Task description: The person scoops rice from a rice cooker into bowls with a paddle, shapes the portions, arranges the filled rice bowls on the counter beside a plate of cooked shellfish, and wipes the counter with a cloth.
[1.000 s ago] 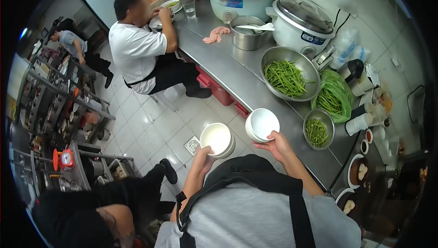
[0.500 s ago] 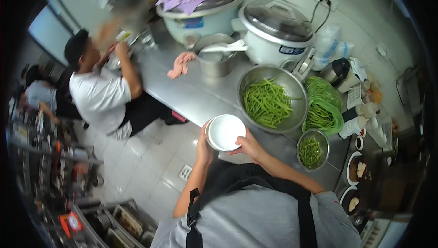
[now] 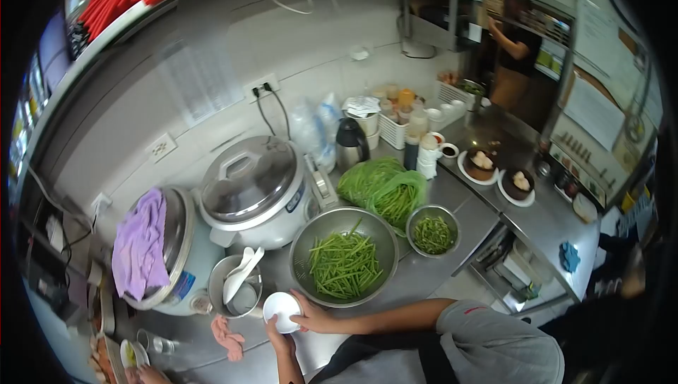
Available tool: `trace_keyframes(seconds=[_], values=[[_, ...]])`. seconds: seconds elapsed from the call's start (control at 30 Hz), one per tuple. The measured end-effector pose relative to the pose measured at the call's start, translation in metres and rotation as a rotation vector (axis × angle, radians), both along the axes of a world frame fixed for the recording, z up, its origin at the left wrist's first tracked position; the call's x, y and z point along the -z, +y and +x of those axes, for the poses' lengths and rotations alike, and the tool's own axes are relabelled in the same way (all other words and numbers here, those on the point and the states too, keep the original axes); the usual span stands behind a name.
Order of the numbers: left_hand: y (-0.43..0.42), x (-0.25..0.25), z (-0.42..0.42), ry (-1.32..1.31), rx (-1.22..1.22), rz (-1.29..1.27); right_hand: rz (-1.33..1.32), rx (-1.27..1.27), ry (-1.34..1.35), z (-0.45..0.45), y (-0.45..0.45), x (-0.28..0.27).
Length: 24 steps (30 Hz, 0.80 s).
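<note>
A small white bowl (image 3: 283, 311) is held between my two hands at the counter's front edge. My left hand (image 3: 280, 341) grips its lower left side, fingers partly hidden. My right hand (image 3: 315, 315) closes on its right rim. Just behind stands a steel pot (image 3: 220, 271) with water and white rice paddles (image 3: 244, 274) resting in it. A large steel colander bowl (image 3: 300, 243) of cut green beans (image 3: 346, 264) sits to the right of the pot. On the left lies a crumpled pink cloth (image 3: 227, 338).
A big rice cooker (image 3: 247, 186) and another with a purple cloth (image 3: 141, 243) line the wall. On the right are a green bag of beans (image 3: 385, 190), a smaller steel bowl (image 3: 455, 225) and plated dark bowls (image 3: 480, 165). Another person's hand (image 3: 150, 375) shows at bottom left.
My view has swung to the right, bringing the wall and right-hand counter into sight. Both hands still hold the white bowl, now nearer the steel pot and the pink cloth.
</note>
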State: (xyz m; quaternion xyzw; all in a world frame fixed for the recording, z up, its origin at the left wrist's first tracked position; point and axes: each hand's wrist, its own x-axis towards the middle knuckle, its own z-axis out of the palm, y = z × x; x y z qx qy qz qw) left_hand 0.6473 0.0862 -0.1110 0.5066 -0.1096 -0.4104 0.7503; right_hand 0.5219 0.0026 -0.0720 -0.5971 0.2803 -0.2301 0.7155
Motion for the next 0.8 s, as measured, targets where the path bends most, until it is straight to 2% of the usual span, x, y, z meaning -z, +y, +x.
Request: trace_keyframes(seconds=[0.1, 0.23, 0.37, 0.43, 0.53, 0.63, 0.7, 0.77, 0.8], values=[[-0.020, 0.003, 0.015, 0.059, -0.029, 0.016, 0.075, -0.015, 0.053, 0.010, -0.009, 0.000], [-0.033, 0.000, 0.000, 0.052, -0.084, 0.019, 0.207, -0.021, 0.059, -0.025, 0.004, -0.030], [-0.035, 0.005, 0.004, 0.018, -0.090, 0.003, 0.202, -0.223, 0.101, -0.057, 0.009, -0.014], [-0.031, 0.007, 0.003, -0.033, -0.124, 0.065, 0.156, -0.422, 0.098, -0.072, 0.007, -0.011], [-0.022, -0.017, -0.017, -0.151, -0.216, 0.196, 0.031, -0.576, 0.094, -0.099, 0.003, -0.033], [-0.013, -0.009, -0.016, -0.334, -0.357, 0.325, -0.031, -0.588, 0.105, -0.127, 0.004, -0.059], [-0.011, -0.006, -0.017, -0.478, -0.445, 0.213, -0.036, -0.578, 0.115, -0.147, 0.003, -0.062], [-0.009, -0.032, -0.034, -0.698, -0.536, 0.111, -0.030, -0.576, 0.123, -0.168, 0.000, -0.060], [-0.008, -0.049, -0.047, -0.813, -0.554, 0.145, -0.061, -0.567, 0.101, -0.179, 0.000, -0.058]])
